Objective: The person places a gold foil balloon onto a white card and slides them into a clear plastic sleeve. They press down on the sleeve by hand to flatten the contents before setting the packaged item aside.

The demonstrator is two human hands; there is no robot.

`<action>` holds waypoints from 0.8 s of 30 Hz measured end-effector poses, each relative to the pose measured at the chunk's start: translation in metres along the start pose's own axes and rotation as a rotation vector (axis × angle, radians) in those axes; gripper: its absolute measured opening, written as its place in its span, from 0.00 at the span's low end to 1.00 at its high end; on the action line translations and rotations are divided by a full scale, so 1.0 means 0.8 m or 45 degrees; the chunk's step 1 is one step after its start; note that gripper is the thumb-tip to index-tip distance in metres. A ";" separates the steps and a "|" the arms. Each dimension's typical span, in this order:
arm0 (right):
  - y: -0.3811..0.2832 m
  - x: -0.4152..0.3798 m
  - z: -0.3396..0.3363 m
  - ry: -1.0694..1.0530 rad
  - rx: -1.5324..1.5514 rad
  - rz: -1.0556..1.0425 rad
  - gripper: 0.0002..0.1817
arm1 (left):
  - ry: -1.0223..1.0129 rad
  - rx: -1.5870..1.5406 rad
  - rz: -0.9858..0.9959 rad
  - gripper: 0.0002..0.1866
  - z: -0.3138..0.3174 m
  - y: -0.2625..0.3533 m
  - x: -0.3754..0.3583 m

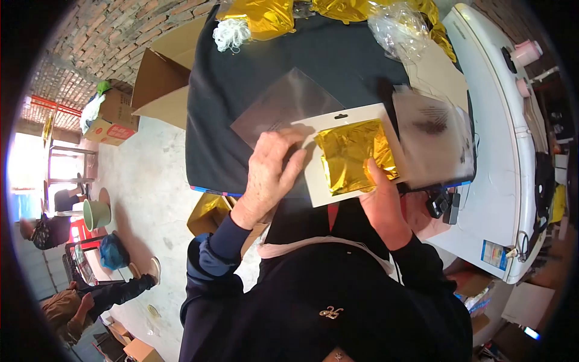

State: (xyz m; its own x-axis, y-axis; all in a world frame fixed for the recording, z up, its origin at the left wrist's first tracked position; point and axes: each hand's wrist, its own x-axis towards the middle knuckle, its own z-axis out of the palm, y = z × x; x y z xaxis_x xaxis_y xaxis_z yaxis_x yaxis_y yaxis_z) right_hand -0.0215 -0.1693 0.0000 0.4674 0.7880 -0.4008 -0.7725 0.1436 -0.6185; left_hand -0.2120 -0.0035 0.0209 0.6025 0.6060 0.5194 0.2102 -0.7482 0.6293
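Card [317,184] at centre of frame, tilted, slotted along its upper edge, with a square of gold foil [350,154] flat on its face, creased and shiny. Held above near edge of table [223,90], the latter covered in dark cloth. Right hand [387,211] closed on lower right of card: thumb pressed over foil, fingers mostly hidden behind. Left hand [268,169] at left of card, thumb and fingers parted and loosely curled, fingertips blurred close to upper left corner; not possible to tell whether touching or gripping there.

On table, just beyond left hand: one clear sheet [294,90], lying flat. Right of card: clear bags [431,142], overlapping, dark marks visible on top. At top of frame: white yarn [231,36], bunched, beside gold packets [265,17]; crumpled plastic [395,30] farther right. At right of frame, beside table: white appliance [476,223]. At upper left: open cardboard box [163,75] near brick wall [132,36]. At left, on grey floor [142,181]: green bucket [98,215]. At lower left: seated person [90,301], legs extended.
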 end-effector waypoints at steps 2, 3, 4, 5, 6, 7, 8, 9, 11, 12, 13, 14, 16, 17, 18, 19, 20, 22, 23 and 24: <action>0.008 0.009 0.023 -0.035 0.040 0.082 0.24 | 0.013 0.010 0.112 0.21 -0.003 0.003 0.005; 0.013 0.016 0.028 -0.132 0.056 0.084 0.24 | -0.007 0.003 0.125 0.22 -0.007 0.007 0.009; 0.017 0.023 0.033 -0.158 0.055 0.102 0.24 | -0.048 0.048 0.146 0.24 -0.012 0.011 0.013; 0.021 0.032 0.038 -0.183 0.054 0.120 0.24 | -0.090 0.094 0.167 0.26 -0.016 0.013 0.016; 0.024 0.037 0.041 -0.207 0.054 0.138 0.23 | -0.151 0.143 0.179 0.28 -0.016 0.014 0.016; 0.026 0.043 0.041 -0.227 0.064 0.156 0.23 | -0.208 0.189 0.191 0.29 -0.015 0.013 0.015; 0.029 0.048 0.041 -0.246 0.073 0.174 0.23 | -0.266 0.234 0.201 0.31 -0.012 0.012 0.014; 0.029 0.051 0.041 -0.265 0.082 0.190 0.23 | -0.298 0.273 0.193 0.32 -0.009 0.011 0.012; 0.031 0.051 0.043 -0.264 0.074 0.231 0.22 | -0.370 0.345 0.168 0.34 -0.001 0.008 0.006; 0.032 0.052 0.042 -0.252 0.073 0.259 0.22 | -0.414 0.369 0.154 0.37 0.003 0.004 0.002; 0.033 0.053 0.042 -0.241 0.071 0.285 0.23 | -0.426 0.366 0.136 0.37 0.009 -0.003 -0.004; 0.033 0.054 0.042 -0.209 0.059 0.304 0.23 | -0.439 0.363 0.118 0.37 0.017 -0.011 -0.013; 0.033 0.053 0.044 -0.141 0.039 0.342 0.23 | -0.460 0.374 0.095 0.38 0.023 -0.017 -0.022; 0.035 0.054 0.042 -0.136 0.042 0.353 0.23 | -0.470 0.385 0.091 0.38 0.024 -0.018 -0.026; 0.035 0.056 0.039 -0.133 0.044 0.362 0.23 | -0.477 0.395 0.089 0.38 0.025 -0.019 -0.028; 0.035 0.057 0.038 -0.130 0.044 0.372 0.23 | -0.490 0.405 0.083 0.38 0.026 -0.020 -0.029; 0.035 0.057 0.037 -0.107 0.015 0.372 0.24 | -0.501 0.415 0.079 0.38 0.026 -0.020 -0.029; 0.033 0.058 0.042 -0.059 -0.037 0.366 0.25 | -0.513 0.437 0.076 0.37 0.026 -0.020 -0.027; 0.032 0.059 0.040 -0.070 -0.042 0.380 0.25 | -0.517 0.447 0.073 0.37 0.026 -0.019 -0.026; 0.031 0.060 0.037 -0.079 -0.044 0.395 0.26 | -0.522 0.457 0.071 0.37 0.026 -0.018 -0.027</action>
State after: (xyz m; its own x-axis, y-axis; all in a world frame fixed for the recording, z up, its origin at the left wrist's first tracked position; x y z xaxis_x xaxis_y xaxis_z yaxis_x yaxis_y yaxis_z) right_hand -0.0313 -0.1100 -0.0145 0.1835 0.8264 -0.5324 -0.8585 -0.1291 -0.4963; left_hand -0.2116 -0.0111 -0.0115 0.8561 0.4613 0.2332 0.3752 -0.8649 0.3333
